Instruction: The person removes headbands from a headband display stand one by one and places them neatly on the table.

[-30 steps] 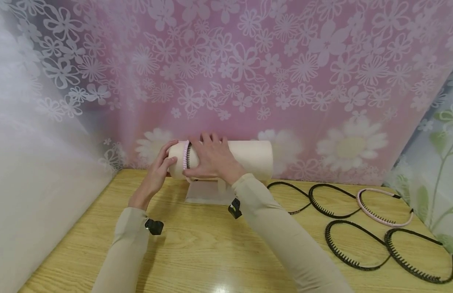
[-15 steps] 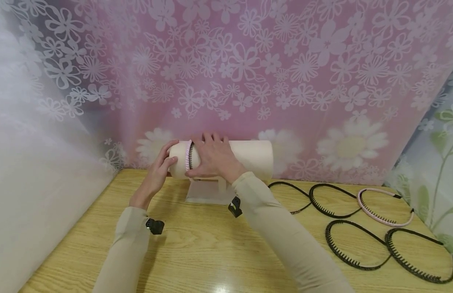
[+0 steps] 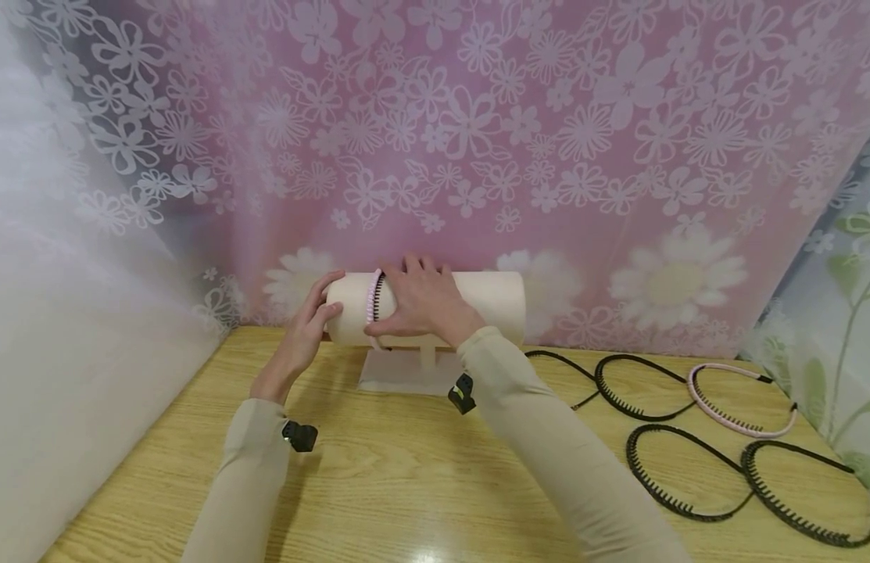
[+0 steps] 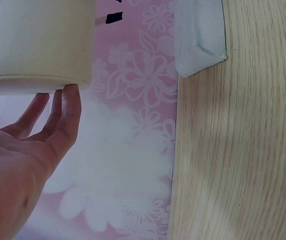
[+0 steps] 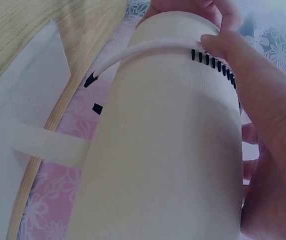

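Note:
A cream padded cylinder stand (image 3: 494, 301) lies sideways on a short post over a flat base (image 3: 392, 375). Round its left part sits a pink headband (image 3: 372, 301) with black comb teeth; in the right wrist view one black-tipped end of the headband (image 5: 147, 46) sticks out below the cylinder. My right hand (image 3: 427, 301) arches over the cylinder, thumb and forefinger on the headband at front and top. With my left hand (image 3: 301, 332) I grip the cylinder's left end, and in the left wrist view the fingertips (image 4: 71, 92) press at its rim.
Several black headbands (image 3: 646, 383) and another pink headband (image 3: 740, 397) lie on the wooden table (image 3: 378, 485) to the right. A flowered pink curtain (image 3: 470, 156) hangs right behind the stand, and a pale curtain (image 3: 69, 313) lines the left side.
The pink headband has slid a short way right along the cylinder, together with my right hand. My left hand stays at the cylinder's left end.

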Available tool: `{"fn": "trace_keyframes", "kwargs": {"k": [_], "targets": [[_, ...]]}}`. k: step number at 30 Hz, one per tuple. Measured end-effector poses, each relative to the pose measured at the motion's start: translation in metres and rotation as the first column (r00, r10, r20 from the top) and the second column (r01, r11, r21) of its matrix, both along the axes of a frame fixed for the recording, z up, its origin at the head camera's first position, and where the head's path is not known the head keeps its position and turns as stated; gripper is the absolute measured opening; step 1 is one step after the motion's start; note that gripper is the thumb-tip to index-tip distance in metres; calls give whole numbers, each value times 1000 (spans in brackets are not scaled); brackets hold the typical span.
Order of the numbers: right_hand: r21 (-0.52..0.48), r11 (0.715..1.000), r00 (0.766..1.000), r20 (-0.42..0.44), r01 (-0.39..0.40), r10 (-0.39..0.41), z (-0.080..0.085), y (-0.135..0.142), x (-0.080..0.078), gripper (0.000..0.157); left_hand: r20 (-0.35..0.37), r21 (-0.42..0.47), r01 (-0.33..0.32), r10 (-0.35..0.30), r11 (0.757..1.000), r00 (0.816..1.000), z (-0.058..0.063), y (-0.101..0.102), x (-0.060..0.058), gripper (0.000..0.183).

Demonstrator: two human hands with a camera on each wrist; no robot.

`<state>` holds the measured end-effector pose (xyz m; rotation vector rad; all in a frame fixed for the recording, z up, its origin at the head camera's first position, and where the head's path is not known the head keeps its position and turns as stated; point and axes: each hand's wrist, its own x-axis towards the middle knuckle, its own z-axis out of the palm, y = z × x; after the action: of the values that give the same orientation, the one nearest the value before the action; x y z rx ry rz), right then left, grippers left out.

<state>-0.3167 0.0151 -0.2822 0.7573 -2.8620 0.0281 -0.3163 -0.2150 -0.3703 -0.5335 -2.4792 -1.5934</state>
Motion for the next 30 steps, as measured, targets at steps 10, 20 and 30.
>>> {"fn": "trace_keyframes", "kwargs": {"k": [10, 20, 30], "targets": [[-24, 1000, 999, 38, 7, -6, 2, 9, 2, 98, 4, -4, -4, 4, 1000, 1000, -1, 0, 0, 53], [-31, 999, 999, 53, -7, 8, 3, 18, 3, 100, 20, -9, -16, 16, 1000, 1000, -2, -1, 3, 53], [-33, 999, 998, 60, 7, -5, 6, 31, 2, 99, 12, -12, -17, 17, 1000, 1000, 0, 1, 2, 55]]}}
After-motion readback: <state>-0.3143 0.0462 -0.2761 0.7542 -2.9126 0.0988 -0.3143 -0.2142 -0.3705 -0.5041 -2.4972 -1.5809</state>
